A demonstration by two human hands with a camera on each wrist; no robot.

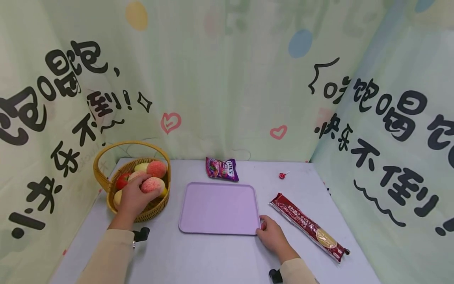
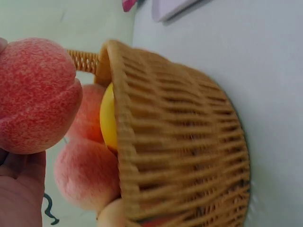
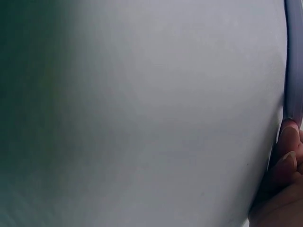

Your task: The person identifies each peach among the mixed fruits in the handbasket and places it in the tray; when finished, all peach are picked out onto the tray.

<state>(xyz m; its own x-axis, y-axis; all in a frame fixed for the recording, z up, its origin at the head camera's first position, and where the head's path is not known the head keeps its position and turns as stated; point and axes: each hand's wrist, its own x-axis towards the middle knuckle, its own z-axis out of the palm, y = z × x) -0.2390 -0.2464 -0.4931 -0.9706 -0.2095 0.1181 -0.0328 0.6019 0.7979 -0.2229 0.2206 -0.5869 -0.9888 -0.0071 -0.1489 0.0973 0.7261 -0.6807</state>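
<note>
My left hand (image 1: pixel 134 200) grips a pink-red peach (image 1: pixel 153 184) over the wicker basket (image 1: pixel 155 210). In the left wrist view, that peach (image 2: pixel 35 97) is level with the basket's rim, apart from the fruit inside. Other peaches (image 2: pixel 87 174) and a yellow fruit (image 2: pixel 109 118) show in the basket, partly hidden by its wall. On the right, my right hand (image 1: pixel 274 236) pinches the near right corner of a flat lilac tray (image 1: pixel 220 209) lying on the table. The right wrist view shows curled fingers (image 3: pixel 286 165) at the tray's edge (image 3: pixel 294 61).
Behind the tray lies a purple snack bag (image 1: pixel 222 169). A small red lollipop (image 1: pixel 282 176) is at the back right. A long dark-red packet (image 1: pixel 310 228) lies slantwise right of the tray. Printed curtains (image 1: pixel 227 86) surround the white table (image 1: pixel 198 258). The basket's tall handle (image 1: pixel 133 142) arches over the fruit.
</note>
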